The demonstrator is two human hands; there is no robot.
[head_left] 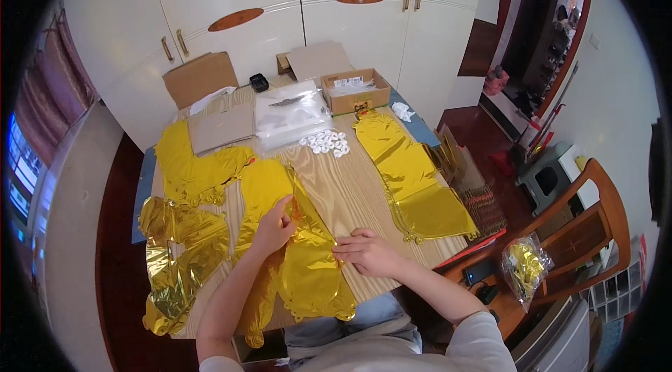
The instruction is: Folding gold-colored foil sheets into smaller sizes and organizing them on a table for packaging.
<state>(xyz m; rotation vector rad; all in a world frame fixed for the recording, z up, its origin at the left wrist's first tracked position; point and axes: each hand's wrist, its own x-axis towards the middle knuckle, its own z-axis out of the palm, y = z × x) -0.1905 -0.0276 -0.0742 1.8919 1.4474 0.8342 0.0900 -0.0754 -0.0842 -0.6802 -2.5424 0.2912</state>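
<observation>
Gold foil balloon (294, 253) lies flat at tabletop (350, 190) near edge, both hands on it: left hand (274, 226) pinching upper fold, right hand (367, 251) pinching right edge. Looks partway: several more gold foil pieces (413, 176) spread unhandled. Open brown cardboard box (355, 90) with white label at far end, clear plastic bags (290, 113) beside it, white rings (325, 142) in front.

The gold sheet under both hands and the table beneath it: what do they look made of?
The gold sheet, touched by the left hand and right hand, looks like thin metallic foil film: mirror-bright glare, fine crinkles. The table looks like light wood or wood-look laminate: straight grain lines, matte.
</observation>
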